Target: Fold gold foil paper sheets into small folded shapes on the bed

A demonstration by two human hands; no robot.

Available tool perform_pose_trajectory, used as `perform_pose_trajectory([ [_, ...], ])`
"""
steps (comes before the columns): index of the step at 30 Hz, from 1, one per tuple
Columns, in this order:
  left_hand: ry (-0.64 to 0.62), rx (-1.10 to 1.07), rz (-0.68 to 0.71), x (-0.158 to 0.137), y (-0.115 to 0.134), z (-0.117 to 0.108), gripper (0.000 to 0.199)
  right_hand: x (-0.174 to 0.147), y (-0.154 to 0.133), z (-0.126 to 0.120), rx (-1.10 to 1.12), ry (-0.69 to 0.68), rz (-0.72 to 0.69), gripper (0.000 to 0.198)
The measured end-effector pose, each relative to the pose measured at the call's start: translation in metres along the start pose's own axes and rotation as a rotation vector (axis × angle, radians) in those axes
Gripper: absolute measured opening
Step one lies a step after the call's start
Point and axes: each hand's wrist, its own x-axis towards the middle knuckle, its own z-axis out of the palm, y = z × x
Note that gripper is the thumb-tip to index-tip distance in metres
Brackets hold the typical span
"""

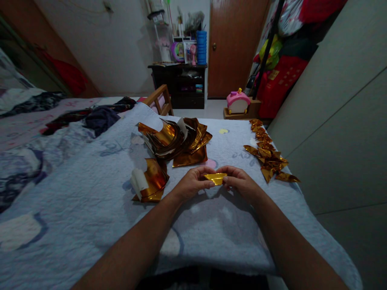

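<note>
Between my two hands is a folded piece of gold foil paper (215,178), held just above the bedspread. My left hand (195,181) pinches its left end, thumb in front and fingers behind. On the right end, my right hand (238,180) grips it the same way. Beyond my left hand lies a curled stack of gold foil sheets (169,139), fanned out in layers. Nearer, a smaller group of curled foil sheets (155,181) rests left of my left hand. Folded gold foil pieces (270,161) lie in a loose row along the right edge.
The light blue patterned bedspread (96,209) covers the surface under my hands. Rumpled clothes (101,119) lie at the far left. A pale cabinet (338,121) borders the right side. Beyond the far edge stand a pink toy (238,102), a dark shelf (181,94) and a wooden door (236,48).
</note>
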Motion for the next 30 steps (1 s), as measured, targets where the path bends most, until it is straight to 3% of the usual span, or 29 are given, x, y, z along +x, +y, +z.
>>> perform_pose_trajectory([
  [30,0.045,-0.087,0.040,-0.0012,0.0074,0.0056,0.042,0.0004,0.0009,-0.0011,0.191,-0.088,0.045,0.034],
])
